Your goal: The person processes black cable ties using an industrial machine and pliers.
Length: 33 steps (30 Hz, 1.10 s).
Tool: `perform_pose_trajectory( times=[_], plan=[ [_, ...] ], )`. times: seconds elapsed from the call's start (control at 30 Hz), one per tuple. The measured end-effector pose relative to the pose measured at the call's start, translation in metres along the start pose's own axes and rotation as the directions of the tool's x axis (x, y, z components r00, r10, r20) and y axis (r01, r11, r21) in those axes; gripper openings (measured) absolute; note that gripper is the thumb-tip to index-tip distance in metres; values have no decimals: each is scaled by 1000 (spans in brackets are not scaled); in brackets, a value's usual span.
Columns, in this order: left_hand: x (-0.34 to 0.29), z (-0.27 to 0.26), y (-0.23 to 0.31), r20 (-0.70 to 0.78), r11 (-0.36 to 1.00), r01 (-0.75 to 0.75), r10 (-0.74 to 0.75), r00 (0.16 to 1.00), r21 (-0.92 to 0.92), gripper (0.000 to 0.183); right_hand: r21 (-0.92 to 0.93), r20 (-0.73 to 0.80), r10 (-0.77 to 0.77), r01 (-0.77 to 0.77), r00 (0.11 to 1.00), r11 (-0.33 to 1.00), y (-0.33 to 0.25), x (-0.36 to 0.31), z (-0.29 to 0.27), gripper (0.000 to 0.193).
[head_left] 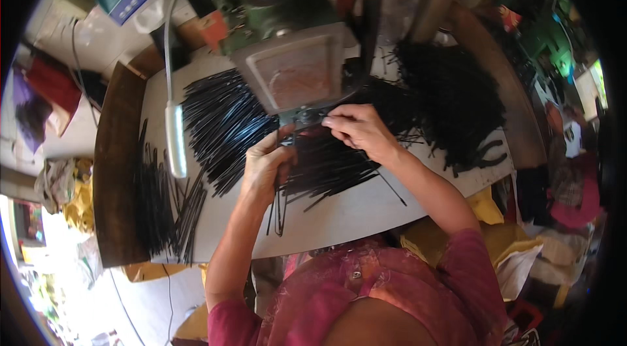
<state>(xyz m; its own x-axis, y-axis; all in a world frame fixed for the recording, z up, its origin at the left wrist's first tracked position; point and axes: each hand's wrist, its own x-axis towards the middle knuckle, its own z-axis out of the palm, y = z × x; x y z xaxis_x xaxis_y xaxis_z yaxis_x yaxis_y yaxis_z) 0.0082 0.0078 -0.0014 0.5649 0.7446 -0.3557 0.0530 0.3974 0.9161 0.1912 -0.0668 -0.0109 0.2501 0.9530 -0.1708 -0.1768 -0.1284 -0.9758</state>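
Note:
My left hand [264, 164] is closed around a few thin black rods [281, 215], whose lower ends hang below the fingers toward the table's front. Just right of it, my right hand [362, 129] is closed, its fingertips pinched at the working point of a green machine [277, 3]. What sits between those fingertips is too small to make out. A single thin black rod [392, 188] slants out beneath the right hand and wrist. Under and behind both hands spread bundles of the same black rods [228, 127]. The machine's framed guard panel [297, 75] hangs right above my fingers.
A lit lamp [175, 140] on a bendy neck stands left of the machine. A dense heap of black pieces [450, 98] covers the table's right side. More rods [157, 202] lie at the left by the raised wooden edge [117, 170]. The pale tabletop [346, 215] borders my body.

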Motion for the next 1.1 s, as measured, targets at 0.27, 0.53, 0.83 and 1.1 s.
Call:
perform_pose_trajectory(
  times=[0.27, 0.53, 0.83, 1.1],
  plan=[
    [9, 10, -3, 35, 995, 68, -66, 997, -66, 36, 25, 37, -9, 8, 999, 1000, 9, 4, 2, 18],
    [14, 9, -3, 61, 989, 90, -83, 995, -120, 36, 66, 15, -7, 6, 1000, 998, 5, 5, 8, 15],
    [14, 12, -1, 59, 989, 78, -71, 996, -124, 34, 18, 62, -67, 66, 996, 998, 6, 8, 7, 21],
    [15, 14, -1, 46, 992, 59, -55, 997, -110, 34, -25, 71, -103, 105, 992, 994, 7, 11, 8, 23]
  ],
)
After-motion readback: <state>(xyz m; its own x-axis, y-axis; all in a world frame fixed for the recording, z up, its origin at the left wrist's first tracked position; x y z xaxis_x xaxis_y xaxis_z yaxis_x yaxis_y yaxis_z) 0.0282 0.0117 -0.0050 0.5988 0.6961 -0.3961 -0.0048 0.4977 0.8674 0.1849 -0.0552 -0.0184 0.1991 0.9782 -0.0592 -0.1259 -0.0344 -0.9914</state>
